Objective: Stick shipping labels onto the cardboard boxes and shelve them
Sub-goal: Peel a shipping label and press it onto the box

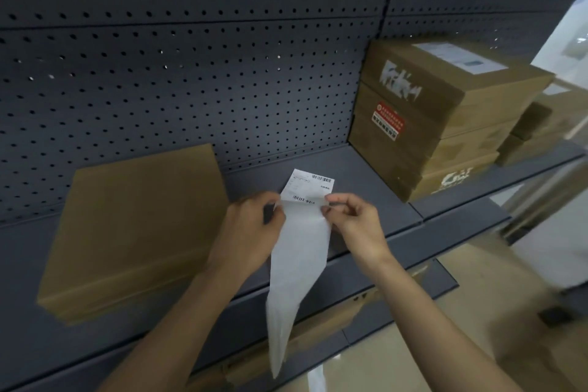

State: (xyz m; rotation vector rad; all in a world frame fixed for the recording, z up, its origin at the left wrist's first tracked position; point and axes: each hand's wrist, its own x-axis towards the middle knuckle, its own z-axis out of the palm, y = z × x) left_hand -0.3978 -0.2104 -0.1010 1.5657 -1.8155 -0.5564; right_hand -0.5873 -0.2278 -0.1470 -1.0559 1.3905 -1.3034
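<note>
Over the shelf (366,175), two hands (248,229) (356,226) pinch one label (310,188) beside one box (133,232).

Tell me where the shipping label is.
Centre of the head view: the shipping label is pinched between the left hand and right hand above the shelf, with a flat box to its left and stacked boxes to its right.

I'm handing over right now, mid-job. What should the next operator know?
Hands: left hand and right hand both pinch the label strip above the shelf.
Things: the printed label seems partly peeled, with the backing hanging down. The flat box lies on the shelf at left, no label on its visible top.
Done: stack of boxes at right, top one labelled.
Left: finish peeling, stick the label on the flat box, probably stack it.
</note>
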